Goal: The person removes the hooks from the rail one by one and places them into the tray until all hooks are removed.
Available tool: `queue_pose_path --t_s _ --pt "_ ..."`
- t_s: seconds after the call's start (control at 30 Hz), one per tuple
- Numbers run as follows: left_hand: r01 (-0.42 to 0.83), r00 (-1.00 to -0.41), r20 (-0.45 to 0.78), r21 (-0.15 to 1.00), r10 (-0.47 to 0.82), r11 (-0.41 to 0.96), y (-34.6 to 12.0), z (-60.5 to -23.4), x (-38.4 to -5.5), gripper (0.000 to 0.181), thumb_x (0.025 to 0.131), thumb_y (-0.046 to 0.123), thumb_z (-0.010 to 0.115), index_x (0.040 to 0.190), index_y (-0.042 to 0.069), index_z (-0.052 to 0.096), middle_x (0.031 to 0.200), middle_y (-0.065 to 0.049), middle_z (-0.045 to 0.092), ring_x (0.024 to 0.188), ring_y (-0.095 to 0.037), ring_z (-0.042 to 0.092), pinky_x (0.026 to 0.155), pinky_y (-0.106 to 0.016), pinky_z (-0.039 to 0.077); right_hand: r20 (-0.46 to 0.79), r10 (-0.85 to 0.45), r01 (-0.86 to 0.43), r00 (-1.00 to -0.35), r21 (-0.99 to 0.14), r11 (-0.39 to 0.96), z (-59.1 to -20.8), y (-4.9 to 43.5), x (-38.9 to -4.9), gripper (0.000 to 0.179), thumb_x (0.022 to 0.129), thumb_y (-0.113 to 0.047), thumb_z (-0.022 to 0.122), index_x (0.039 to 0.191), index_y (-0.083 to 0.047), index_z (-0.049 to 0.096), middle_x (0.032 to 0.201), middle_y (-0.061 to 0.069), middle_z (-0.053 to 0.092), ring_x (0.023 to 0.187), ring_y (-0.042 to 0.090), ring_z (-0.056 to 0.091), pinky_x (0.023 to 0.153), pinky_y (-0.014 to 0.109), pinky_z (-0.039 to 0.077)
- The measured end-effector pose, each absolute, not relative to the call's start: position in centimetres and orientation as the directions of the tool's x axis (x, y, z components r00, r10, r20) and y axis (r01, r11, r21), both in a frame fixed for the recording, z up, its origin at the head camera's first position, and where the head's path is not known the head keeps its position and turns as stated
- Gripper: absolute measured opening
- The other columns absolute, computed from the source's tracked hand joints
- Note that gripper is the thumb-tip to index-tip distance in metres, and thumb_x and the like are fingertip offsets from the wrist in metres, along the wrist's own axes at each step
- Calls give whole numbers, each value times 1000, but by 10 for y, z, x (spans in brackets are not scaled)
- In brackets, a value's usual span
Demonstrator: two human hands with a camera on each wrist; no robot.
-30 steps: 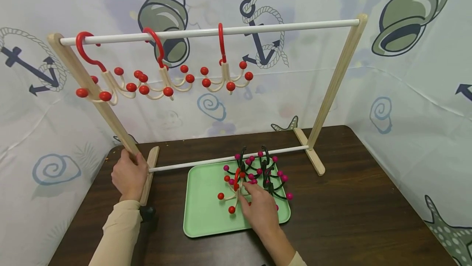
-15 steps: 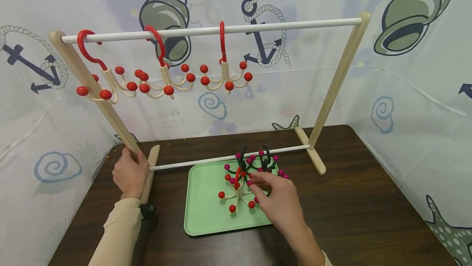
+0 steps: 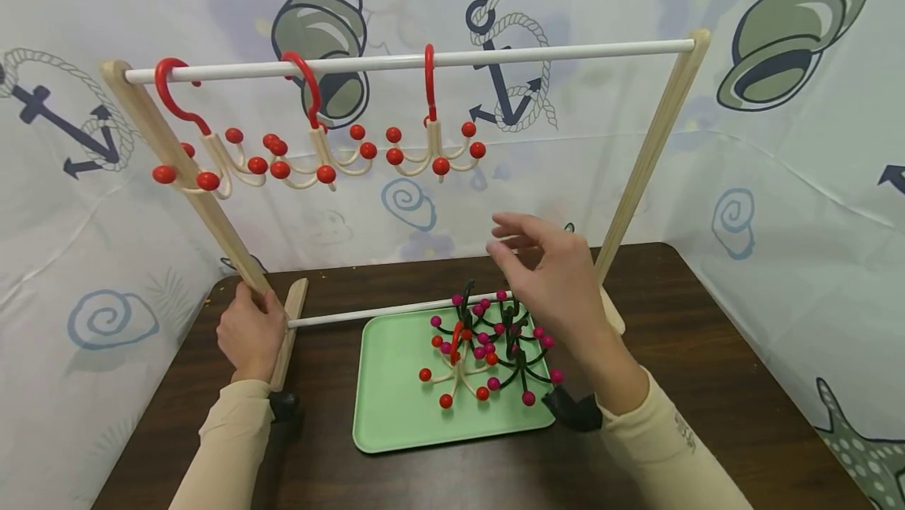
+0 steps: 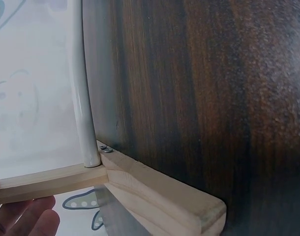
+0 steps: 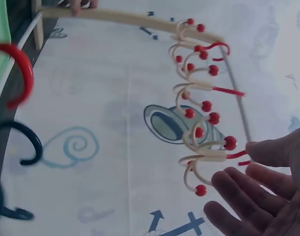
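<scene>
- Left hand [image 3: 250, 333], cut off in its wrist view, grips the left wooden post [image 3: 212, 219].
- Right hand [image 3: 555, 278], empty, fingers loosely bent, is raised near the far right of the green tray [image 3: 392, 416], hiding part of the lower rod [image 3: 382, 312].
- Three red-hooked hangers [image 3: 320, 144] hang from the upper rod [image 3: 566, 54].
- One red-hooked hanger [image 3: 459, 368] lies on the tray; black hangers [image 3: 511, 331] right and far of it overlap: at least two, exact count unclear.

A dark brown table [image 3: 328, 447] carries a green tray [image 3: 392, 416] and a rack [image 3: 657, 137].
</scene>
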State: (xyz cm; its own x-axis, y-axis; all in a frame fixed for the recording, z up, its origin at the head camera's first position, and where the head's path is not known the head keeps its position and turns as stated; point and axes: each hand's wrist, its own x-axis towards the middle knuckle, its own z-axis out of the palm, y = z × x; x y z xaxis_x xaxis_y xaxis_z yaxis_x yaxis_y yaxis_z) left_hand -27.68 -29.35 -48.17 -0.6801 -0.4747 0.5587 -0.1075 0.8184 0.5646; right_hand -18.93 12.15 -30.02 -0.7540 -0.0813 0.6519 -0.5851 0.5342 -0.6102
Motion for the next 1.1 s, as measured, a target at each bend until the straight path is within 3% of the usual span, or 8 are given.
queue_pose_path --t_s 0.2,0.33,0.53,0.73,0.9,1.1 --pt "-113 -693 545 563 -471 819 -293 -484 -277 23 94 23 58 94 0 58 77 -21 64 70 -46 62 57 -59 40 723 -71 -643 -687 -559 523 -276 114 -228 31 91 -16 69 121 -6 68 113 6 71 95 18 69 83 39 54" --pt "-113 -693 548 560 -469 820 -291 -484 -277 23 94 22 58 96 -1 59 78 -21 64 70 -46 62 57 -58 41 742 -72 -649 -667 -530 546 -258 110 -252 34 92 -19 69 123 -6 67 114 6 70 98 18 67 86 34 52" --pt "-117 -682 555 559 -476 821 -292 -481 -277 23 94 22 58 96 -1 59 79 -23 64 71 -48 62 58 -60 40 688 -139 -602 -712 -498 624 -233 100 -282 40 93 -22 67 130 -7 62 120 5 67 104 19 61 89 34 45" --pt "-116 -681 557 560 -476 821 -293 -481 -276 23 94 22 57 95 -1 58 77 -23 63 71 -48 62 58 -60 41 573 -219 -554 -790 -514 655 -221 89 -303 48 92 -28 69 135 -9 59 123 6 66 106 20 58 84 31 48" --pt "-115 -687 549 566 -477 816 -293 -482 -275 23 94 22 57 96 -1 58 78 -23 64 71 -48 62 58 -60 40 478 -242 -507 -844 -565 651 -219 83 -314 49 92 -33 68 135 -11 60 117 3 69 103 16 62 81 28 50" --pt "-117 -684 552 562 -476 819 -292 -480 -277 24 94 23 58 96 -1 58 78 -22 64 72 -47 62 59 -60 41 451 -254 -494 -855 -564 662 -218 77 -317 43 93 -34 67 130 -13 64 109 1 71 96 12 64 75 27 50"
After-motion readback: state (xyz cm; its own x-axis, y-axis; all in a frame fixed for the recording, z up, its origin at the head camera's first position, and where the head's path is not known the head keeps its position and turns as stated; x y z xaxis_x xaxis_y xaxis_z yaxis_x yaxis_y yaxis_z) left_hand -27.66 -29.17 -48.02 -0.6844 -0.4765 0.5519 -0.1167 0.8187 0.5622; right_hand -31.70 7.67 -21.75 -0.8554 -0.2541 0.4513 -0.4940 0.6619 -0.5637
